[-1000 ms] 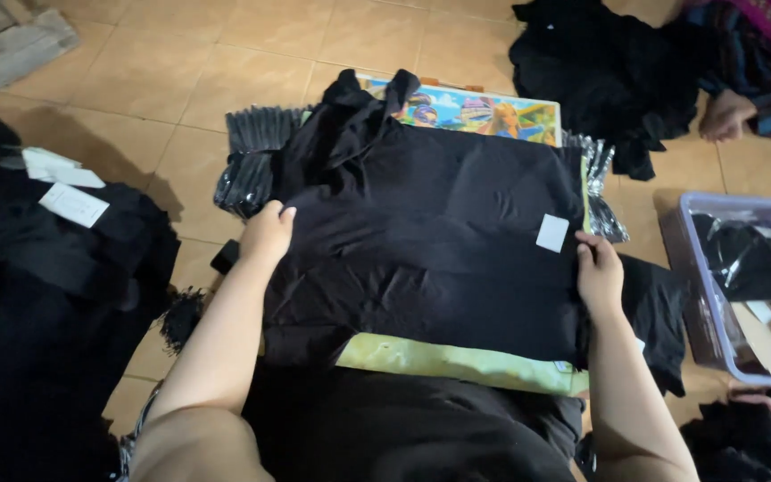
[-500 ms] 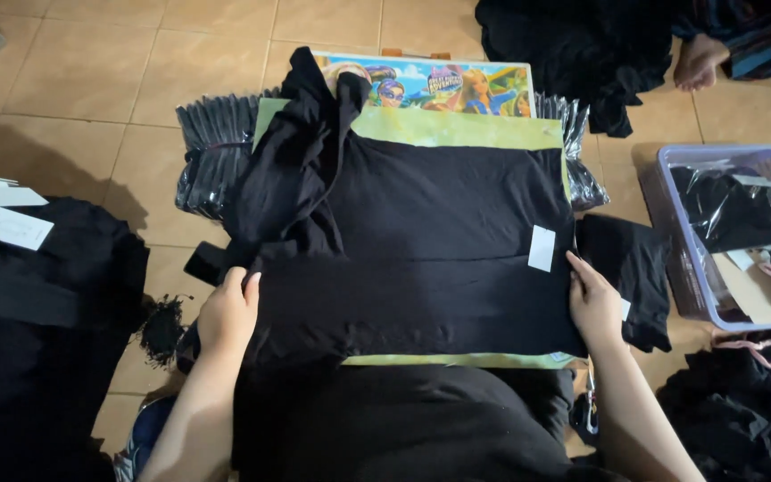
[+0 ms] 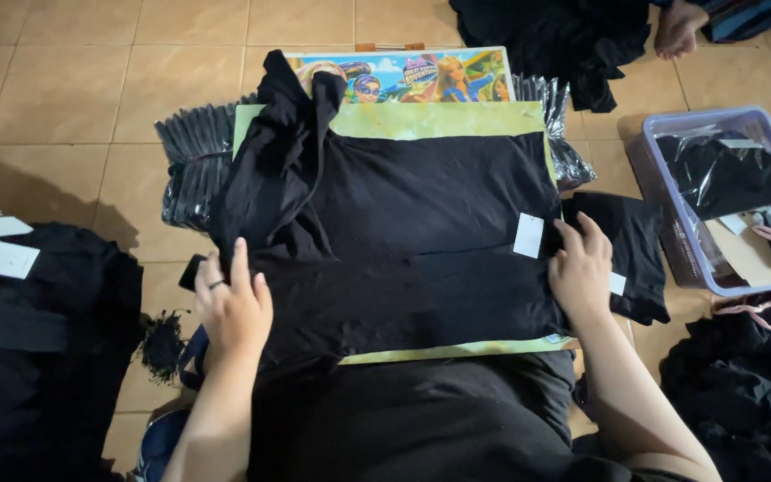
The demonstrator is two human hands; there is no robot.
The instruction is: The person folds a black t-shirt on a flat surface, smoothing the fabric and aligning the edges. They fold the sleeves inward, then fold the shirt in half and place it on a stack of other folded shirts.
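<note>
- Tan floor tiles (image 3: 73,80) fill the scene, seen from above by a person seated on the floor.
- At centre lies a black garment (image 3: 421,241), spread flat over a yellow-green folding board (image 3: 439,119); its sleeve is bunched at 10 o'clock.
- Left hand (image 3: 232,303), at 8 o'clock, presses the garment's left edge, fingers slightly spread, clamped on nothing.
- Right hand (image 3: 582,268), at 3 o'clock, lies flat on the garment's right edge, fingers together, just beside a white tag (image 3: 528,235).
- Behind the board at 12 o'clock is a colourful cartoon picture board (image 3: 403,73).
- Purple plastic basket (image 3: 662,214) at 2 o'clock holds bagged dark clothes.
- Black clothing pile (image 3: 29,357) sits at 8 o'clock.
</note>
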